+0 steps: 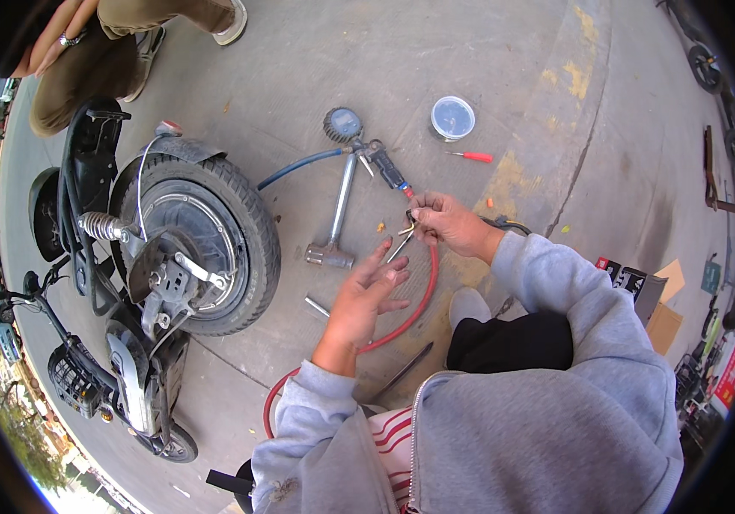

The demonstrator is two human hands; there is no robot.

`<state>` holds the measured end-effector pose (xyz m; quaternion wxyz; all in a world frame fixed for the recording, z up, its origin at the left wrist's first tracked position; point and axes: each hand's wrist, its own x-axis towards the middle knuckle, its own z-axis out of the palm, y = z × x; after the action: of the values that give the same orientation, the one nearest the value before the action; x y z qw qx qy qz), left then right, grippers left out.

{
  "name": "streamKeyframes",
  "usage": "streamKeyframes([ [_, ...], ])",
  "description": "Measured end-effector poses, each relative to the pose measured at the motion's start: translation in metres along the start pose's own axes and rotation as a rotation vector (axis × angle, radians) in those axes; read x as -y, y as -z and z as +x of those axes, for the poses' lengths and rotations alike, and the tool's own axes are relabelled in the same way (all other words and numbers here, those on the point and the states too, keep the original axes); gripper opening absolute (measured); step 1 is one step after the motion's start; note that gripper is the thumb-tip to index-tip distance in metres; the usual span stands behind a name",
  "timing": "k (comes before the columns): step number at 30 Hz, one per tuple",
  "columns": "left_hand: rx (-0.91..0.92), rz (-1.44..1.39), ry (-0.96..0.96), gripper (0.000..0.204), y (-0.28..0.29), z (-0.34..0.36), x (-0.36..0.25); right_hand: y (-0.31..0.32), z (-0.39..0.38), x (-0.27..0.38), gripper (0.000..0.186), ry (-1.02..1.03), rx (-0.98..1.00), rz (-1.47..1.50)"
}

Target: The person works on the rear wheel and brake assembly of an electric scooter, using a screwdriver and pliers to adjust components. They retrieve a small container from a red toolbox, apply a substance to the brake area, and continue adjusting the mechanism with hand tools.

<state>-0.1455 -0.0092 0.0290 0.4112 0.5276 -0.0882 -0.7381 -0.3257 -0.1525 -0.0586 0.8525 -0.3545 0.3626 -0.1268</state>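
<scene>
My right hand (451, 224) is closed in a pinch around a small item, dark with a pale yellowish part; its kind is too small to tell. Just left of it, my left hand (366, 298) has its fingers spread and grips nothing visible. A thin metal shaft shows between the two hands; I cannot tell whether either one touches it. Beyond them on the ground lies a tire inflator (386, 168) with a round gauge (343, 124). A red hose (428, 295) curves beneath my hands, and a blue hose (300, 163) leads left from the inflator.
A hammer (342, 206) lies left of the inflator. Farther off are a tub (453, 117) and a red-handled screwdriver (475, 158). An electric scooter lies on its side, its rear wheel (205, 244) toward me. A tire lever (407, 368) is near my foot. Another person crouches far left.
</scene>
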Motion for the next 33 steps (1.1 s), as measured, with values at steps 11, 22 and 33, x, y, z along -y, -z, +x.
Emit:
streamKeyframes([
  [11, 0.018, -0.233, -0.106, 0.081, 0.020, 0.001, -0.008, 0.105, 0.035, 0.003, 0.024, -0.045, -0.868, -0.303],
  [22, 0.139, -0.741, -0.141, 0.075, 0.050, 0.024, -0.024, 0.105, -0.011, -0.013, 0.028, 0.067, -1.012, -0.259],
  [33, -0.119, -0.914, -0.210, 0.046, 0.035, -0.078, -0.096, -0.043, -0.079, 0.033, 0.023, 0.257, -0.665, 0.071],
])
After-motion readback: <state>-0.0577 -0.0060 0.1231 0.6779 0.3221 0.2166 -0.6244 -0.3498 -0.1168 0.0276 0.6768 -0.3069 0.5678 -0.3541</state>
